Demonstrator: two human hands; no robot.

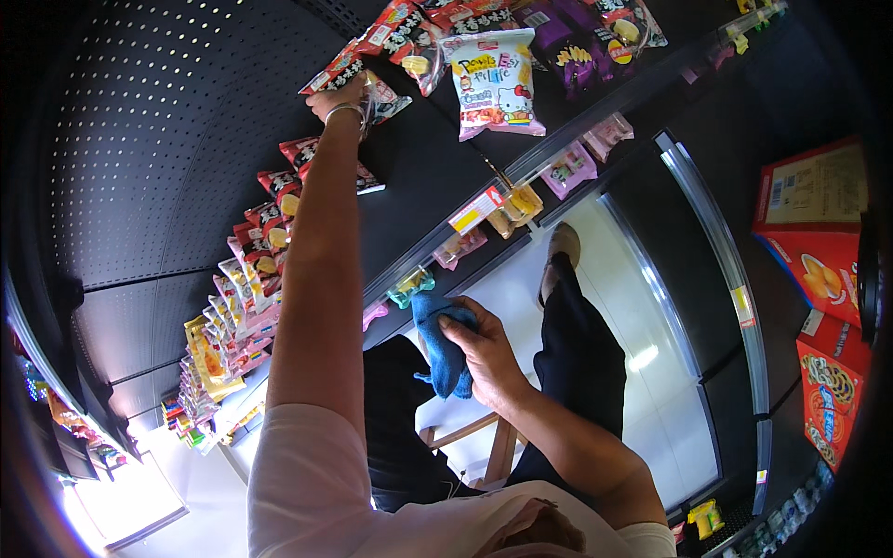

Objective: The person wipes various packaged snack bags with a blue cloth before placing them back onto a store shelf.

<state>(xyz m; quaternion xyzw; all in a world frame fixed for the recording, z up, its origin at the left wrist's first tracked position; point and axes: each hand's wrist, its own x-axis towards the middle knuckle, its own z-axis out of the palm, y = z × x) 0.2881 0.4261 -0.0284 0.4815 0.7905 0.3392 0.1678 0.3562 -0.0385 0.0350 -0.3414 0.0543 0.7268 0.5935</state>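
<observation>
My left hand (340,97) reaches to the back of a black shelf (418,181) and grips a red-and-black snack bag (340,72); its fingers are partly hidden behind the packaging. A silvery bangle circles that wrist. More red-and-black bags (417,49) lie beside it at the top. Further right on the shelf is a white and pink snack bag (497,84) with a cartoon cat, near purple bags (575,52). Below the shelf's front edge, my right hand (481,349) holds a folded blue cloth (443,345) between thumb and fingers.
A row of upright snack bags (241,293) runs along the shelf, left of my left arm. Small packs show under the clear price rail (474,209). A wooden stool (499,450) stands between my legs. Red boxes (823,272) sit on shelving at the right.
</observation>
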